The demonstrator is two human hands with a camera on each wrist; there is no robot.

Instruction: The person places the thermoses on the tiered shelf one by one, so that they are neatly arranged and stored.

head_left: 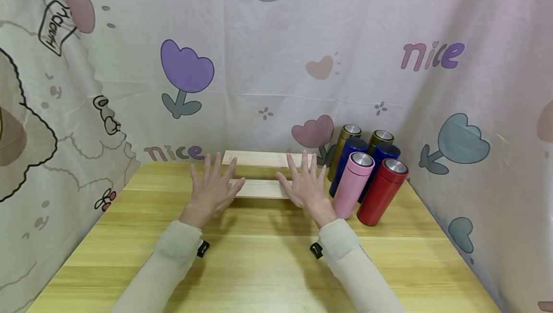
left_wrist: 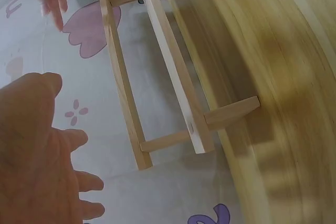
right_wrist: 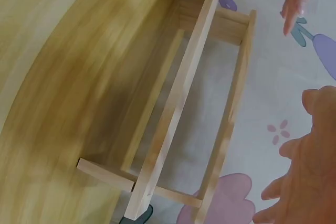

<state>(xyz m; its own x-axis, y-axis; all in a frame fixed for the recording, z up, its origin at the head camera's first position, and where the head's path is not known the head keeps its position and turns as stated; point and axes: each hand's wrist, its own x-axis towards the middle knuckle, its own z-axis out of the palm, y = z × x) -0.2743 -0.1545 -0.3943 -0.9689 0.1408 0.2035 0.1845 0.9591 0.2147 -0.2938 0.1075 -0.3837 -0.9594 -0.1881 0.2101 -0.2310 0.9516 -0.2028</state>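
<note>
A small two-step wooden rack [head_left: 261, 189] stands at the back of the table, its two slats running left to right. Over its left end my left hand [head_left: 211, 189] is held with fingers spread, holding nothing. My right hand [head_left: 306, 186] mirrors it over the right end, fingers spread too. In the left wrist view the hand [left_wrist: 42, 150] is apart from the wooden frame [left_wrist: 170, 61]. The right wrist view likewise shows a gap between the hand [right_wrist: 304, 166] and the rack [right_wrist: 178, 98].
Right of the rack stand several flasks: a pink flask [head_left: 353, 186], a red flask [head_left: 382, 193], blue flasks [head_left: 349, 159] and gold flasks [head_left: 345, 140] behind. A printed curtain [head_left: 268, 44] hangs along the back and sides of the wooden table [head_left: 259, 265].
</note>
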